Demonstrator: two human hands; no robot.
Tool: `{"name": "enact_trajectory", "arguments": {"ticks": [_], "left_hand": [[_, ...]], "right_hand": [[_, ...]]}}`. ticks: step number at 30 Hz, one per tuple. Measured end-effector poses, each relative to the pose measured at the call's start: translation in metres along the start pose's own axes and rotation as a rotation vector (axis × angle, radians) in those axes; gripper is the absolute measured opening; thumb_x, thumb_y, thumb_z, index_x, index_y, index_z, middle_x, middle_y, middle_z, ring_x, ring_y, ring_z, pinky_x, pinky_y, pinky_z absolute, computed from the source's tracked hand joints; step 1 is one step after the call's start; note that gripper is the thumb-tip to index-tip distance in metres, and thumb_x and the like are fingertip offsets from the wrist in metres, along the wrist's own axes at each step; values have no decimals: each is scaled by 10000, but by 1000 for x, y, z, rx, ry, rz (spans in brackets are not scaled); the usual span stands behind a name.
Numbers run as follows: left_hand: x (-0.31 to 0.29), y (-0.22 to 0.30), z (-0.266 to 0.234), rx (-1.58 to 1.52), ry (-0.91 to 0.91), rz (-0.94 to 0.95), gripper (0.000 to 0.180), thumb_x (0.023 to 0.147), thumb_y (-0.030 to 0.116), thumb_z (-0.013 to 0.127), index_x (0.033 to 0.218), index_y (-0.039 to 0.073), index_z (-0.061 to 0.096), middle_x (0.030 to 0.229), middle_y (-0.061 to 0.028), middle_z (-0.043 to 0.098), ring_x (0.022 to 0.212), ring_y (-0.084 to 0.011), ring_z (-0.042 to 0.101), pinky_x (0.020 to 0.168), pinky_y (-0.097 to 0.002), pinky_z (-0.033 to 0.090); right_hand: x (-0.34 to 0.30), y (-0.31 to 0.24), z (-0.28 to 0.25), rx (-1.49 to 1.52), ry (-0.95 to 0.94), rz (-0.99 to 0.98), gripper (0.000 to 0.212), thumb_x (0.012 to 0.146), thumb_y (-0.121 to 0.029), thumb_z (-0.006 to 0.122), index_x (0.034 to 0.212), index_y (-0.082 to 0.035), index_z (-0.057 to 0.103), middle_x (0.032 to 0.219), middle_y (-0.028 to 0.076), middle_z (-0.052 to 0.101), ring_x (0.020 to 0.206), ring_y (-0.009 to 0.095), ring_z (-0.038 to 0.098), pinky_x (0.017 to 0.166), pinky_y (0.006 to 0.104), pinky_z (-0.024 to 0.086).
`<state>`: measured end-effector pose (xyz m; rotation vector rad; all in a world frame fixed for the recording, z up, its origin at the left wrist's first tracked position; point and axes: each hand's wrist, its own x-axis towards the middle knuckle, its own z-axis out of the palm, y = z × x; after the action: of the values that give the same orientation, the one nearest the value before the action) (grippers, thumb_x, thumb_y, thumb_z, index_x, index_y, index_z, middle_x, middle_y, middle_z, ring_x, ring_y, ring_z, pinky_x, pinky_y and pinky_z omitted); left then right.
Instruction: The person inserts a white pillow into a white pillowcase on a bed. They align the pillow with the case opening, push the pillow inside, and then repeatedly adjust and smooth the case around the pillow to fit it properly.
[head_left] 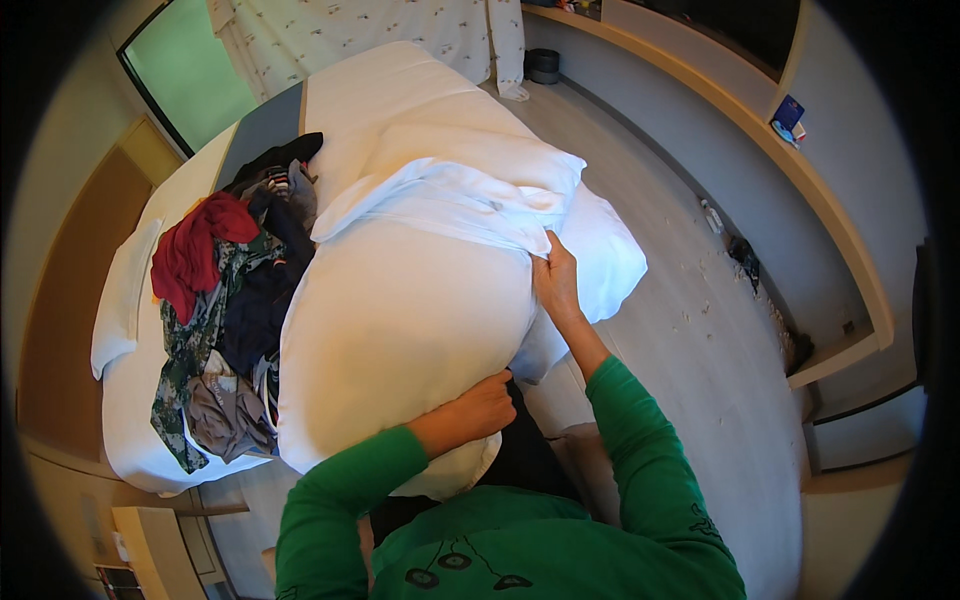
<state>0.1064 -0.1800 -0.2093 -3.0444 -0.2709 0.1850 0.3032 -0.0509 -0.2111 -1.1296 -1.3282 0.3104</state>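
A big, plump white pillow [400, 320] lies across the near side of the bed, tilted toward my body. Loose white pillowcase cloth [440, 190] is bunched in folds over its far end. At the pillow's right edge, my right hand [557, 280] is closed, pinching the pillowcase between thumb and fingers. My left hand [478, 405] makes a fist at the near right edge and grips the pillow's cloth there. Its fingertips are hidden under the hand.
Left of the pillow is a heap of clothes [245, 290], red, dark and camouflage. The white bed [385, 85] stretches away behind; another pillow [125, 300] rests at its left. Along the right wall runs a wooden shelf [720, 85]. A bottle [711, 216] and debris lie on the floor.
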Motion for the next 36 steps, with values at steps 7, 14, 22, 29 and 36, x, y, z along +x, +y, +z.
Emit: {"name": "enact_trajectory", "arguments": {"ticks": [7,14,22,29,36], "left_hand": [[-69,3,-72,-69,124,17,463,935,362,670,524,157,607,486,-24,542,500,-221,519,750,-326,393],[-94,16,-70,5,21,87,459,955,370,641,541,172,621,501,-18,556,541,-198,541,757,-333,377],[-106,25,-64,2,-51,123,384,943,292,622,568,210,636,542,2,581,589,-183,549,829,-330,347],[-102,42,-44,-29,11,80,270,840,233,641,574,200,612,554,4,566,633,-181,555,824,-324,366],[-75,74,-29,-222,500,-17,133,774,184,676,723,107,581,777,-57,609,754,-218,555,875,-384,455]], "right_hand": [[8,-2,14,-189,-15,28,288,980,-145,629,1186,56,649,799,288,676,729,467,673,643,497,529],[-11,-60,-18,-303,-241,141,373,929,-159,724,1225,32,600,838,259,673,725,429,666,653,463,534],[-43,-107,-24,-501,-85,-434,586,756,-15,761,1315,-25,585,1235,197,539,1139,369,526,913,419,494],[5,-127,-8,-390,-302,-383,615,743,1,692,1347,-42,580,1296,208,540,1188,393,522,1058,451,415],[59,-184,17,-276,-391,-537,699,771,-221,855,1386,-50,568,1402,189,509,1282,397,480,1075,483,389]]}}
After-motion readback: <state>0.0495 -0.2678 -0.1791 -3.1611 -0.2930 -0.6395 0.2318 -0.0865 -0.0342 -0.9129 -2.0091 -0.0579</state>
